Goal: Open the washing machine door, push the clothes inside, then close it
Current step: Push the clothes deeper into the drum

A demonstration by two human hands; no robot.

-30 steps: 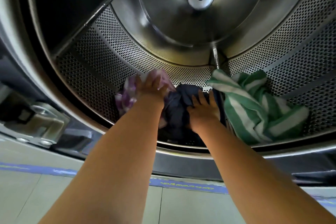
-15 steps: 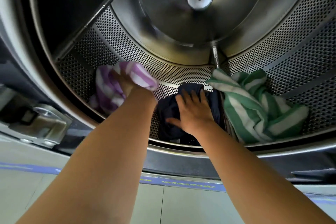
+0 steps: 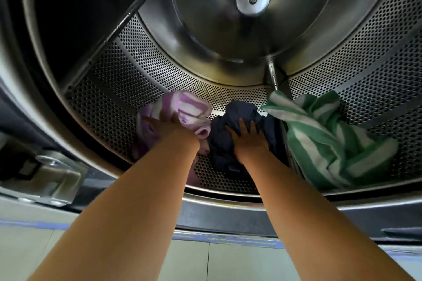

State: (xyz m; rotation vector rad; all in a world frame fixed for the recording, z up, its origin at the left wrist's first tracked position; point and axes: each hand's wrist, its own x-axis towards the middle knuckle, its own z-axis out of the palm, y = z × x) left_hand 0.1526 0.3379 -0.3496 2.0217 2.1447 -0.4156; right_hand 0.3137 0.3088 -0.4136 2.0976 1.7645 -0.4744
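Both my arms reach into the open washing machine drum [image 3: 141, 89], a perforated steel cylinder. My left hand [image 3: 169, 128] grips a purple-and-white striped cloth [image 3: 187, 107] low on the drum's left side. My right hand [image 3: 249, 139] has its fingers curled into a dark navy garment [image 3: 237, 112] at the drum's bottom centre. A green-and-white striped towel [image 3: 324, 139] lies bunched to the right of the navy garment, apart from both hands. The door is out of view.
The drum's steel front rim [image 3: 228, 201] curves just below my forearms. A metal door hinge [image 3: 52, 175] sits at the lower left of the opening. Pale floor tiles with a blue line [image 3: 228, 240] lie below the machine.
My left hand brought the purple cloth from higher on the left down toward the drum's bottom centre. My right hand's spread fingers closed into the navy garment.
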